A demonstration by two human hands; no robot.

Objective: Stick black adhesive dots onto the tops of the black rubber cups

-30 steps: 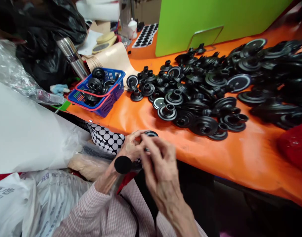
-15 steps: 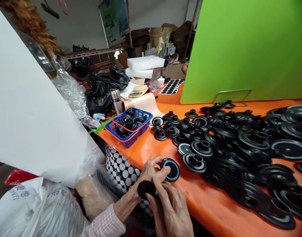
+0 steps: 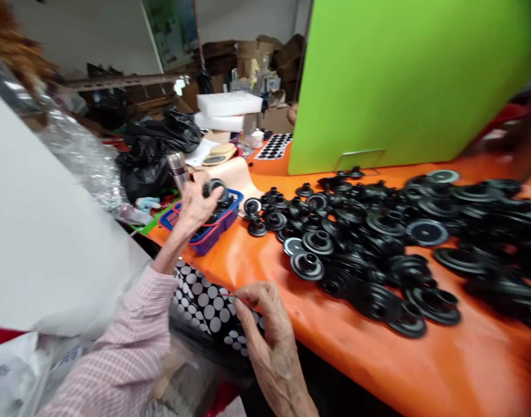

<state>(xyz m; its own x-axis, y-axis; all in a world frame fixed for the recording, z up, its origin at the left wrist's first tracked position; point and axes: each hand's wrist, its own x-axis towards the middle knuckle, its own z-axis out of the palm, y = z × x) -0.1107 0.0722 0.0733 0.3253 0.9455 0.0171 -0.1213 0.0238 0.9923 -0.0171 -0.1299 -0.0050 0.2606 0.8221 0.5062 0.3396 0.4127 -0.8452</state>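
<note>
My left hand (image 3: pixel 195 205) reaches over the blue basket (image 3: pixel 210 236) on the left of the table, closed round a black round disc part (image 3: pixel 214 189). More black round parts lie in the basket under and beside my fingers. Close to the table's front edge, my right hand (image 3: pixel 269 333) has thumb and forefinger pinched together. A thin reddish line shows at those fingertips, too fine to name. Beyond it spreads a big pile of black round parts (image 3: pixel 320 243) with raised hubs, some with pale rings, on the orange tabletop (image 3: pixel 257 263).
A sheet with white circles on black (image 3: pixel 208 307) hangs below the table's edge. A green board (image 3: pixel 391 81) stands behind the pile. Past the basket are a steel flask (image 3: pixel 177 168), black plastic bags (image 3: pixel 155 150), white foam blocks (image 3: pixel 229 104) and a dotted sheet (image 3: pixel 274 146).
My left hand has carried a round part from the front edge to over the basket. My right hand stays near the front, without the black circle seen earlier. The view has shifted right.
</note>
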